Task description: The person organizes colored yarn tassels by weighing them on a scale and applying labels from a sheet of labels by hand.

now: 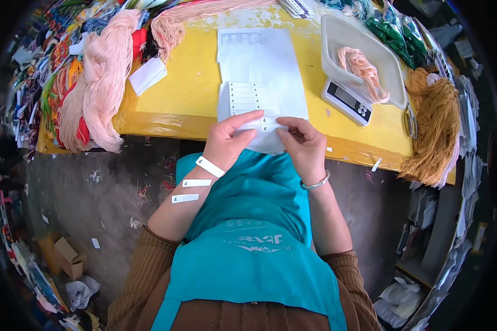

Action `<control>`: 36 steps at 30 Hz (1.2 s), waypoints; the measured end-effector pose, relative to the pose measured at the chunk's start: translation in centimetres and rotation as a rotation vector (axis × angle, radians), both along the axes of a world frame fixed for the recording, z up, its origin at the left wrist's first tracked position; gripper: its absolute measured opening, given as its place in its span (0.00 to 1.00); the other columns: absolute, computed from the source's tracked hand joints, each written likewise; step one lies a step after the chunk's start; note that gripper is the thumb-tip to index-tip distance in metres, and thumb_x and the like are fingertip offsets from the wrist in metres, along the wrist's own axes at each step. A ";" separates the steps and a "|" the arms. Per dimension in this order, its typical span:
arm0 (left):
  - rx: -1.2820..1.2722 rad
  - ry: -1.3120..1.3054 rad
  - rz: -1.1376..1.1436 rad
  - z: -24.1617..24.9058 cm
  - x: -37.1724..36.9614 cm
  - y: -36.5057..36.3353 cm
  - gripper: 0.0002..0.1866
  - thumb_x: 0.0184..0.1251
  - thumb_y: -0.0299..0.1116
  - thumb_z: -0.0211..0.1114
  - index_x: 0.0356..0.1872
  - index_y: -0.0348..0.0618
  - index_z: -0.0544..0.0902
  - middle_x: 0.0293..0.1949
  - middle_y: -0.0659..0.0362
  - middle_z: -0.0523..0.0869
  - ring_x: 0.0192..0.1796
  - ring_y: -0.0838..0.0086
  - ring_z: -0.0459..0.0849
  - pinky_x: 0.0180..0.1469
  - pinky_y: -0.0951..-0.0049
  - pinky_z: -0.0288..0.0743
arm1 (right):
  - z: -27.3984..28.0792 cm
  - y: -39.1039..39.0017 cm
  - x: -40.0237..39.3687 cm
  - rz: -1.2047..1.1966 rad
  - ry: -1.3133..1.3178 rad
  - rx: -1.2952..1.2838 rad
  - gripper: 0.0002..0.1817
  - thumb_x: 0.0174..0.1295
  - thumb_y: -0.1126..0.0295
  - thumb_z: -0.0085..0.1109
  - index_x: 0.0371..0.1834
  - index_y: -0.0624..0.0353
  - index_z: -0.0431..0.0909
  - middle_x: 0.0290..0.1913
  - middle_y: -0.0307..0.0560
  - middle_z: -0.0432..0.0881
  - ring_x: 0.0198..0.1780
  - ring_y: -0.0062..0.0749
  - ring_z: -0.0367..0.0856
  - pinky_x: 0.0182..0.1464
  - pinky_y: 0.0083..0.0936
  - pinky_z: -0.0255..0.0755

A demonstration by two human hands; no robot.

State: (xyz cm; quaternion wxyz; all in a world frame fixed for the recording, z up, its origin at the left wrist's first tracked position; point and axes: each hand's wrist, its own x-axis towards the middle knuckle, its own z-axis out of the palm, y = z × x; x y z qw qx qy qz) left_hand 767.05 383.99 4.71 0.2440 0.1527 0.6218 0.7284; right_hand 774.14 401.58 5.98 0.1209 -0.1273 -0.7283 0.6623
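Both hands are over the lower end of a white sheet [259,60] that reaches the yellow table's front edge. A label strip [243,95] printed with "4" lies on that sheet. My left hand [229,138] has its thumb and index finger apart, at the left of the lowest labels. Opposite it, my right hand [302,144] pinches the right end of a small label [265,128] between thumb and index finger. Three white labels marked "4" are stuck on my left wrist and forearm, one of them a label [197,182] in the middle.
On the right, a digital scale [346,101] bears a clear plastic bin [330,41] with peach thread [361,69] inside. Brown thread [433,127] and scissors [410,121] lie at the right edge. Pink thread skeins [105,71] and a folded paper [148,75] are at the left.
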 end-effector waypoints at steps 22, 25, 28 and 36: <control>0.157 0.058 0.363 1.0 -5.2 2.3 0.22 0.65 0.22 0.59 0.61 0.37 0.78 0.57 0.54 0.81 0.56 0.76 0.78 0.58 0.77 0.71 | 0.8 -13.0 3.3 0.543 -0.028 -0.149 0.06 0.56 0.79 0.68 0.35 0.59 0.81 0.34 0.37 0.82 0.36 0.19 0.80 0.37 0.20 0.75; 0.129 0.087 0.351 1.3 -4.9 1.7 0.21 0.65 0.21 0.58 0.61 0.37 0.78 0.57 0.55 0.81 0.54 0.77 0.79 0.57 0.77 0.72 | 1.4 -12.1 2.8 0.407 0.453 0.577 0.09 0.50 0.77 0.70 0.34 0.57 0.81 0.33 0.43 0.82 0.36 0.31 0.82 0.35 0.26 0.76; 0.163 0.062 0.300 0.6 -4.5 0.7 0.22 0.65 0.19 0.58 0.61 0.37 0.78 0.57 0.56 0.81 0.52 0.78 0.80 0.54 0.78 0.74 | 2.8 -8.4 1.5 0.201 0.434 0.540 0.11 0.46 0.77 0.70 0.33 0.56 0.81 0.36 0.45 0.82 0.39 0.41 0.81 0.41 0.31 0.76; 0.088 0.136 0.139 1.0 -0.7 -0.7 0.20 0.66 0.19 0.59 0.60 0.38 0.79 0.57 0.59 0.82 0.52 0.81 0.79 0.54 0.81 0.73 | 1.0 -1.2 -3.5 -0.053 0.203 -0.022 0.16 0.61 0.78 0.63 0.53 0.63 0.79 0.42 0.42 0.83 0.40 0.19 0.78 0.42 0.17 0.76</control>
